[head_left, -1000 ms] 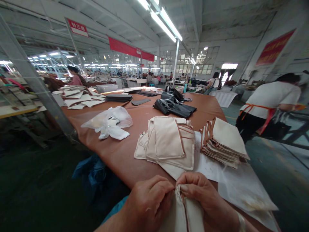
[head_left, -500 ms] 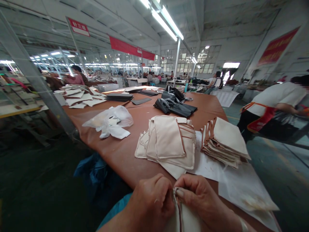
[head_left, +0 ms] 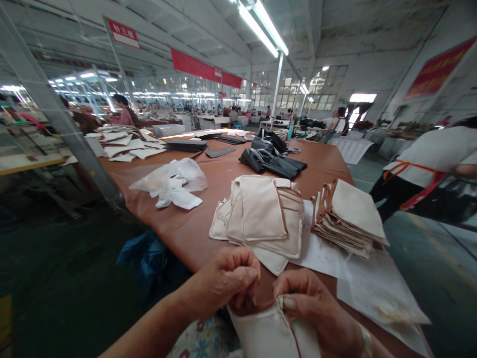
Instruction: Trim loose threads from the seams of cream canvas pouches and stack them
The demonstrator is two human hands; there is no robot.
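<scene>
My right hand [head_left: 315, 313] pinches the top edge of a cream canvas piece with brown binding [head_left: 266, 333], which lies in my lap over the table edge. My left hand [head_left: 227, 283] is raised just beside that edge, its fingers curled together with nothing visible in them. Ahead of my hands sits a loose pile of cream canvas panels with brown trim [head_left: 264, 219]. To its right is a neat stack of similar panels [head_left: 348, 219], resting on white paper sheets [head_left: 376, 288].
The long brown-topped table [head_left: 179, 233] also holds a crumpled plastic bag [head_left: 171, 181], black bag pieces [head_left: 270, 161] and pale cut pieces [head_left: 126, 144]. A blue bag [head_left: 143, 256] hangs below the near edge. A person in a white shirt and orange apron [head_left: 432, 164] passes on the right.
My left hand has lifted off the canvas piece and moved up and left, apart from my right hand. The canvas edge now shows wider in my right hand's grip.
</scene>
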